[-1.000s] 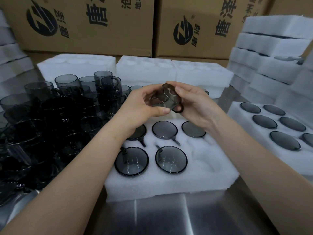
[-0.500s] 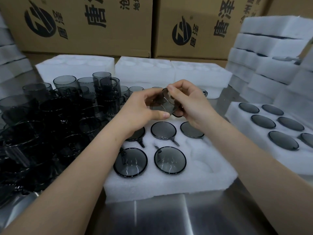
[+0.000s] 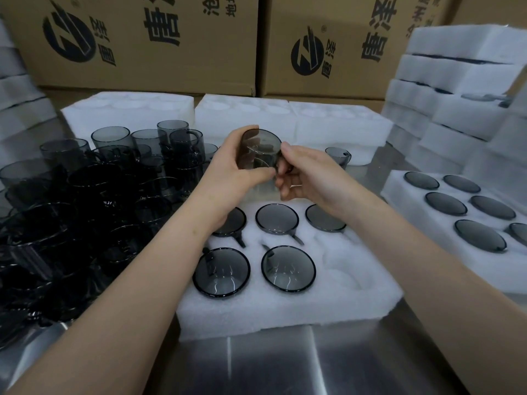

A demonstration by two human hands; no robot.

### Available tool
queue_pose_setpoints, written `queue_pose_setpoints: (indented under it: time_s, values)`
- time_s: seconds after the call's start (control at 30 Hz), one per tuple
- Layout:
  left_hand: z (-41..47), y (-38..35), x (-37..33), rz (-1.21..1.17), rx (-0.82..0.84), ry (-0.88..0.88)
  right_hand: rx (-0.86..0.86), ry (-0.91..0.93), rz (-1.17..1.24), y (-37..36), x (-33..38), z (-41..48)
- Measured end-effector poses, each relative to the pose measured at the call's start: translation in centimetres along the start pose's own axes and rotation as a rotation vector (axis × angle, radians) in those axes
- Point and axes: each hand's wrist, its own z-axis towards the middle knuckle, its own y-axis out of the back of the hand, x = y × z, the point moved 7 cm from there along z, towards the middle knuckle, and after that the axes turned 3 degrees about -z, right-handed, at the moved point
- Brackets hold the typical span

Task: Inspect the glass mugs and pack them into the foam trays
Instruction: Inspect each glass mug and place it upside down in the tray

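A smoky grey glass mug [image 3: 258, 151] is held upside down above the white foam tray [image 3: 285, 303] in front of me. My left hand [image 3: 231, 172] grips its body, fingers curled round the far side and thumb at the near wall. My right hand [image 3: 302, 175] pinches the mug's handle side with thumb and fingers. Several mugs sit base-up in the tray's pockets, among them one at the front left [image 3: 221, 272] and one at the front middle [image 3: 288, 268]. The tray's front right pocket [image 3: 340, 269] holds no mug.
A dense pile of loose grey mugs [image 3: 85, 201] fills the left of the steel table [image 3: 285, 363]. A filled foam tray [image 3: 456, 212] lies at the right. Stacked foam trays [image 3: 456, 89] rise behind it. Other foam trays [image 3: 285, 118], a lone mug [image 3: 338, 156] and cardboard boxes [image 3: 142, 38] stand at the back.
Both hands have turned the mug from lying tilted to base-up and raised it slightly. The right hand slid from over the top down to the handle side.
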Motion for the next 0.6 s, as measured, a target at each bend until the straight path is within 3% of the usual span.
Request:
queue_pose_setpoints:
  time_s: [0.2,0.43,0.6]
  values:
    - [0.1,-0.2,0.0,-0.01,-0.025,-0.014,0.043,0.025,0.122,0.2,0.1,0.0]
    - [0.2,-0.2,0.8,-0.08,-0.007,0.124,0.185,0.119,0.274,-0.5,0.5,-0.5]
    - [0.2,0.1,1.1,-0.069,-0.047,0.195,0.237,0.187,0.237,-1.2,0.9,-0.7]
